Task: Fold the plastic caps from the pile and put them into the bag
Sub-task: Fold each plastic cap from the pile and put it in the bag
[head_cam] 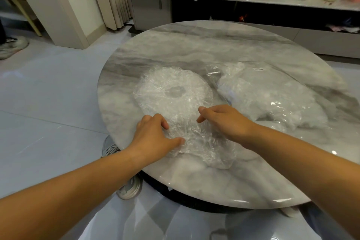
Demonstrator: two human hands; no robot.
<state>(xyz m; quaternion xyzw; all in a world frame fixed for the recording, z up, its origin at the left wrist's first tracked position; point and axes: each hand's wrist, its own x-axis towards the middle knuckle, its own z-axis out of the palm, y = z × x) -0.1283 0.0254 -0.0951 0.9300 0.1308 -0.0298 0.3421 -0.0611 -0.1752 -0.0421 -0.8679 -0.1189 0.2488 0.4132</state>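
The loose cap (206,148) is lying crumpled on the near part of the round marble counter (194,48), touching the near edge of the ring-shaped pile (171,84). The left hand (155,136) is gripping its left side, fingers (163,122) curled, thumb pressing the film. The right hand (224,121) is resting on its far side, fingers curled downward; whether they are pinching film cannot be told. The clear bag (272,91) is lying right of the pile.
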